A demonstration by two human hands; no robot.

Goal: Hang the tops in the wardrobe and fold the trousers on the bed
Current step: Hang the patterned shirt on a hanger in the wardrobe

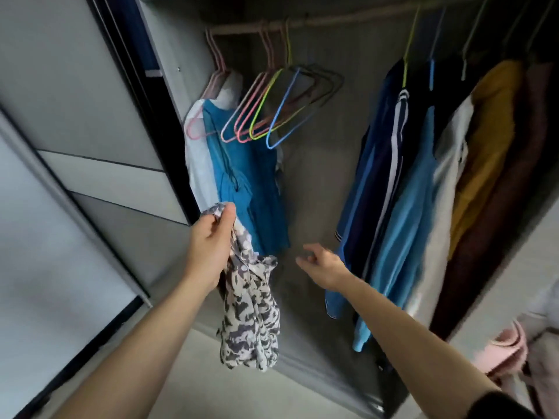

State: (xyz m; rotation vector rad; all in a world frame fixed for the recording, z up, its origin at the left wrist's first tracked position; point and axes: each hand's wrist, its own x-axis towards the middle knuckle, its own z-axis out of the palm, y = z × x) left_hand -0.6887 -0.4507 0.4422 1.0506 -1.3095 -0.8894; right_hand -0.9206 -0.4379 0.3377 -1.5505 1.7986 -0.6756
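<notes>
My left hand (211,240) grips a black-and-white patterned top (251,316) by its upper edge, and the cloth hangs down in front of the open wardrobe. My right hand (323,263) reaches into the wardrobe with relaxed fingers and holds nothing. Several empty hangers (266,116), pink, green and blue, hang on the rail (242,28) above both hands. A blue top (242,176) and a white one (196,164) hang at the left behind my left hand.
Blue, navy, white, mustard and dark garments (423,189) fill the right side of the rail. The sliding door (75,116) stands at the left. Pink and pale clothes (514,349) lie at the lower right. The wardrobe's middle, between the two groups, holds only the hangers.
</notes>
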